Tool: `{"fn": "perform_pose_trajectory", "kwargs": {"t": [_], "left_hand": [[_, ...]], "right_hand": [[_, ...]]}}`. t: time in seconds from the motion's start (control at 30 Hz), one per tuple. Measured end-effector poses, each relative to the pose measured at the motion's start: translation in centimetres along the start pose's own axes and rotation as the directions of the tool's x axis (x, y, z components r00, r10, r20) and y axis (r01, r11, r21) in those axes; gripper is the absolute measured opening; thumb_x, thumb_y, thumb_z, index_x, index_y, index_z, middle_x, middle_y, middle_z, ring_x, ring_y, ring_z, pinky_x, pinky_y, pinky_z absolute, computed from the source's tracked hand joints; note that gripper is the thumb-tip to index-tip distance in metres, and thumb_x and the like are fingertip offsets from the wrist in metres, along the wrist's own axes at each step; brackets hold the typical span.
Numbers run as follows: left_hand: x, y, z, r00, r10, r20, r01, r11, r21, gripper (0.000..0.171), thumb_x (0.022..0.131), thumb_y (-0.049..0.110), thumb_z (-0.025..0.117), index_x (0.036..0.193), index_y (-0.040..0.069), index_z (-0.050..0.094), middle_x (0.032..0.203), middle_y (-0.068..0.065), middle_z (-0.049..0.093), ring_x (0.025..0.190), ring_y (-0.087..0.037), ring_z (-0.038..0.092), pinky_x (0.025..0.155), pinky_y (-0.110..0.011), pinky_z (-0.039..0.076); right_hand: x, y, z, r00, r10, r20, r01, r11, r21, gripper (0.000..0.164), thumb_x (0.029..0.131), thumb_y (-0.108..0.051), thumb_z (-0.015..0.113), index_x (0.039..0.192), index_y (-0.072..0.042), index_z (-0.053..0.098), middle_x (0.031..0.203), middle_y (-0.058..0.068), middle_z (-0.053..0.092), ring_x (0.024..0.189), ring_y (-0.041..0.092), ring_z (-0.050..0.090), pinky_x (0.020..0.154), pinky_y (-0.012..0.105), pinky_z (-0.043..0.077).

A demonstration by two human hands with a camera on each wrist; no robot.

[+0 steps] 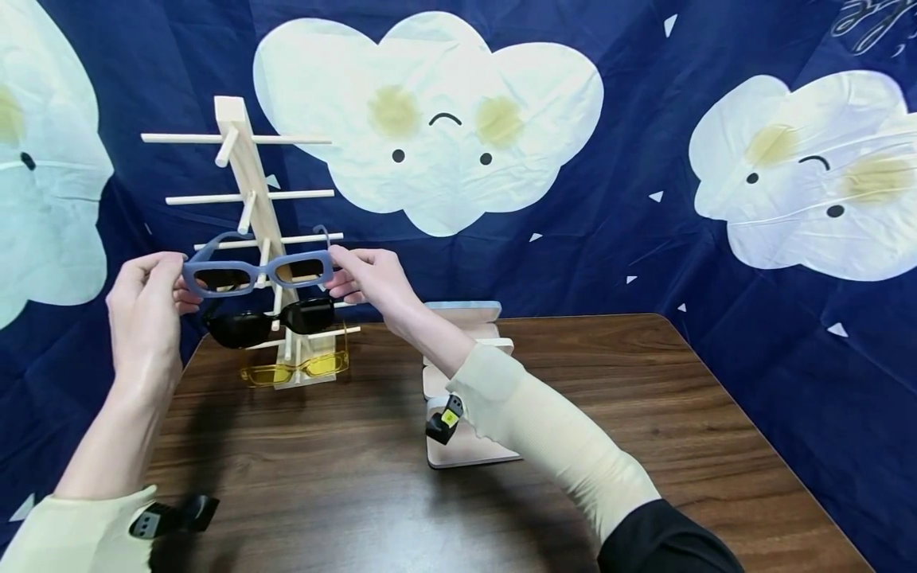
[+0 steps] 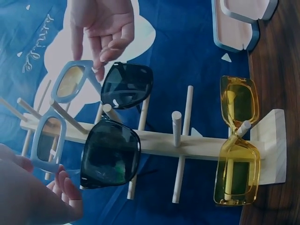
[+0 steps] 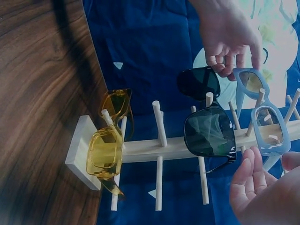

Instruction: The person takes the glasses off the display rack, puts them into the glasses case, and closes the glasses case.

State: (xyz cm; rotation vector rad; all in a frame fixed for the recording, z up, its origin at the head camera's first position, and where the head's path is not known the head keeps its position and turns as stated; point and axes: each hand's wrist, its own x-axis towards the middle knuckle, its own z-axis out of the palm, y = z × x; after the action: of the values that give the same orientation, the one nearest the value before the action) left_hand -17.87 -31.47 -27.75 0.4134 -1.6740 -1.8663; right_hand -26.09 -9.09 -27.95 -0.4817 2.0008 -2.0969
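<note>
My left hand [image 1: 146, 314] pinches one end of a pair of blue-framed sunglasses [image 1: 299, 271], and my right hand [image 1: 372, 282] pinches the other end. They are level, in front of a wooden peg stand [image 1: 252, 175], lenses facing me. Whether their bridge rests on a peg is hard to tell. Just below hang black sunglasses [image 1: 308, 316] on the stand. Yellow sunglasses [image 1: 325, 364] hang lowest, near its base; the left wrist view shows the yellow pair [image 2: 238, 173] with a bare peg [image 2: 176, 129] between them and the black pair. The upper pegs are bare.
A tiered, pale pink rack [image 1: 462, 450] with blue edges stands on the brown wooden table [image 1: 609, 382], partly hidden behind my right forearm. Dark blue cloth [image 1: 645, 239] with white clouds hangs behind and along the sides.
</note>
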Motion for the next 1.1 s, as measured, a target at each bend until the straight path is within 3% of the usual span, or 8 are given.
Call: {"fn": "perform_pose_trajectory", "kwargs": {"t": [0.4, 0.7, 0.9, 1.1], "left_hand": [[-2.0, 1.3, 1.1, 0.997, 0.078, -0.022, -0.080, 0.988, -0.133, 0.008, 0.100, 0.017, 0.061, 0.105, 0.012, 0.067, 0.080, 0.001, 0.065, 0.067, -0.011, 0.058, 0.061, -0.014, 0.050], [-4.5, 1.9, 1.7, 0.986, 0.165, -0.032, -0.168, 0.952, -0.256, 0.010, 0.099, 0.011, 0.064, 0.106, 0.006, 0.069, 0.078, -0.004, 0.064, 0.065, -0.013, 0.056, 0.060, -0.016, 0.050], [-7.0, 1.7, 2.0, 0.976, 0.220, -0.002, -0.214, 0.949, -0.229, 0.011, 0.100, 0.010, 0.064, 0.108, 0.006, 0.069, 0.080, -0.003, 0.064, 0.065, -0.012, 0.057, 0.060, -0.016, 0.051], [-9.4, 1.4, 2.4, 0.961, 0.276, -0.014, -0.272, 0.936, -0.224, 0.013, 0.098, 0.009, 0.066, 0.110, 0.006, 0.070, 0.075, -0.003, 0.060, 0.062, -0.011, 0.059, 0.060, -0.016, 0.051]], "right_hand": [[-1.3, -1.2, -1.1, 0.999, -0.037, 0.016, 0.037, 0.999, -0.017, 0.031, 0.104, -0.034, 0.061, 0.105, -0.006, 0.074, 0.075, 0.001, 0.072, 0.067, 0.011, 0.070, 0.064, 0.022, 0.057], [-3.3, -1.4, -2.4, 0.997, -0.061, 0.041, 0.062, 0.998, -0.028, 0.031, 0.103, -0.035, 0.061, 0.108, -0.008, 0.073, 0.081, 0.002, 0.075, 0.073, 0.013, 0.072, 0.070, 0.026, 0.060], [-4.8, -1.3, -3.6, 0.997, -0.063, 0.044, 0.064, 0.998, -0.017, 0.031, 0.102, -0.033, 0.061, 0.114, -0.007, 0.073, 0.080, 0.002, 0.074, 0.073, 0.011, 0.072, 0.067, 0.021, 0.058], [-5.9, -1.4, -4.7, 0.995, -0.057, 0.083, 0.057, 0.998, -0.001, 0.035, 0.102, -0.032, 0.059, 0.122, -0.007, 0.071, 0.080, -0.002, 0.073, 0.074, 0.010, 0.072, 0.068, 0.021, 0.058]]}}
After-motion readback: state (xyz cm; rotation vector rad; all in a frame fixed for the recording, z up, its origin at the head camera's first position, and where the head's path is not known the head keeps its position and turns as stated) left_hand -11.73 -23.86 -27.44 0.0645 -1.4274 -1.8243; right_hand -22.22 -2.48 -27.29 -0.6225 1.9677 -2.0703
